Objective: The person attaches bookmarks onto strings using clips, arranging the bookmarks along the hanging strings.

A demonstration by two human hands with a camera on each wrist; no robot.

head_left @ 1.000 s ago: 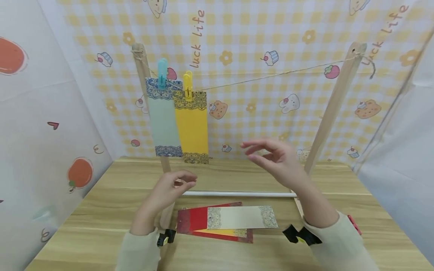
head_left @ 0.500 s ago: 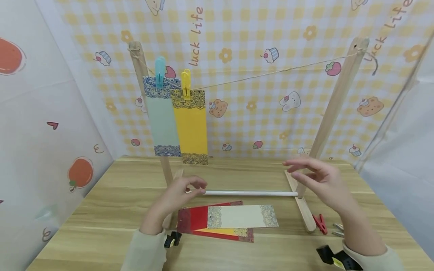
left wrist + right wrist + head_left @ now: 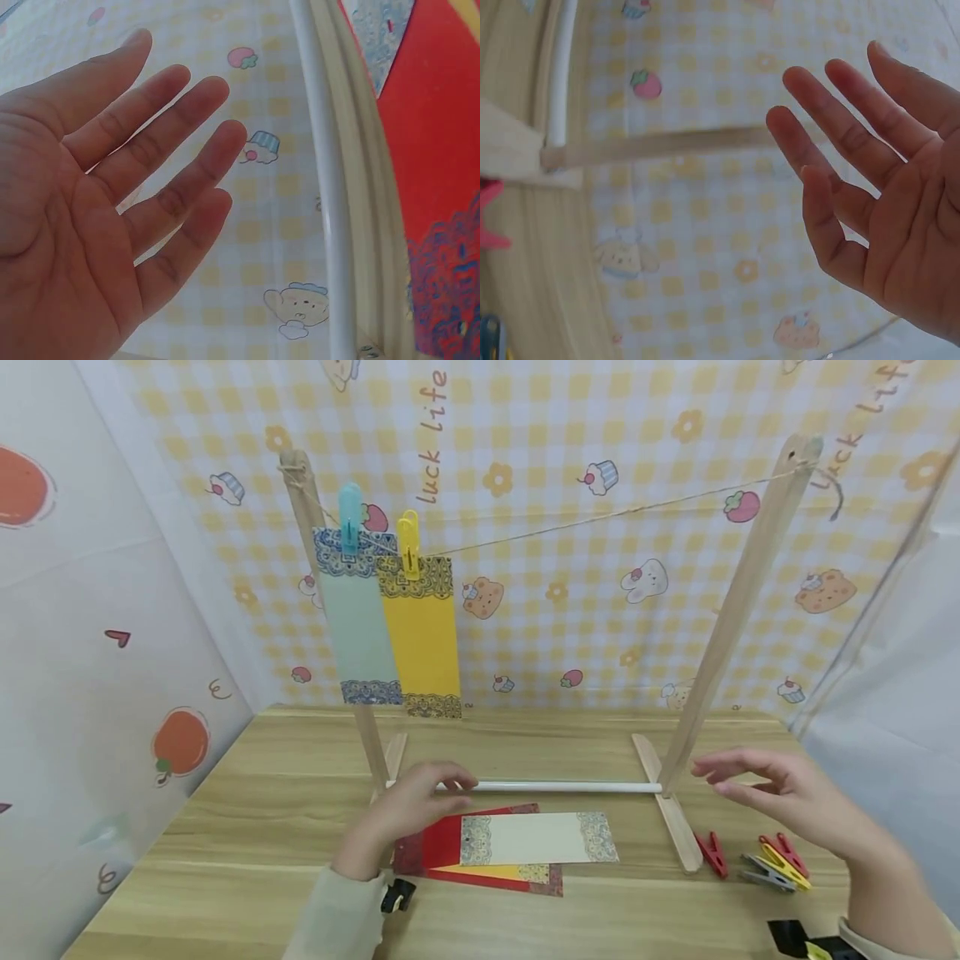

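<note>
With the middle of the head view taken as the clock's centre, the left post [image 3: 306, 506] stands towards ten o'clock, holding up one end of the string [image 3: 600, 521]. Between nine and ten, a turquoise peg [image 3: 349, 514] clips a pale green card [image 3: 356, 635] by its top border and a yellow peg [image 3: 406, 547] a yellow card [image 3: 422, 643], so both hang upright, edges overlapping; their weight probably makes the string dip there.

At seven o'clock the left hand [image 3: 416, 797] is over the white rod [image 3: 570, 787], its fingers loosely spread, slightly bent and holding nothing. Beside it, at six, red cards [image 3: 442, 843] lie fanned under a cream card [image 3: 536, 839], flat, presumably to be within reach. The right post [image 3: 735, 593], between two and three, carries the string's other end; the rod seems to brace both posts low down.

Near four, the right hand [image 3: 787, 789] hovers with fingers apart, gently curved, gripping nothing. Below it lie a red peg [image 3: 718, 865], a grey peg [image 3: 765, 874] and a loose yellow peg [image 3: 778, 862], likely kept handy.

The backdrop [image 3: 540, 610] reads "luck life" vertically between eleven and twelve, and again, slanted, around two; no brand is legible
</note>
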